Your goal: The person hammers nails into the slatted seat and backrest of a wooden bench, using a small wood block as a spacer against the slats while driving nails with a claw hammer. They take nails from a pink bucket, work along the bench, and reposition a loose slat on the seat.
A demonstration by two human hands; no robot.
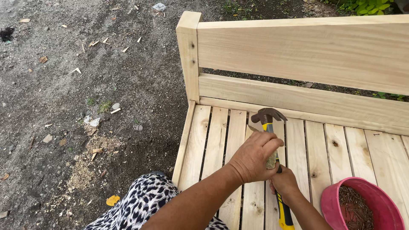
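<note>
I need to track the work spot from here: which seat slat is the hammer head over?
The hammer head sits over the fourth seat slat from the bench's left end, near the backrest. The others lie bare; only this one runs under both the left hand and the right hand.

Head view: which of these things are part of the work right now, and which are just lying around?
In use:
- claw hammer, gripped by the right hand
- left hand, closed around something small beside the handle
- slatted wooden bench
- pink bowl of nails

Lying about:
- wood chips and sawdust on the dirt
- green plants behind the bench
</note>
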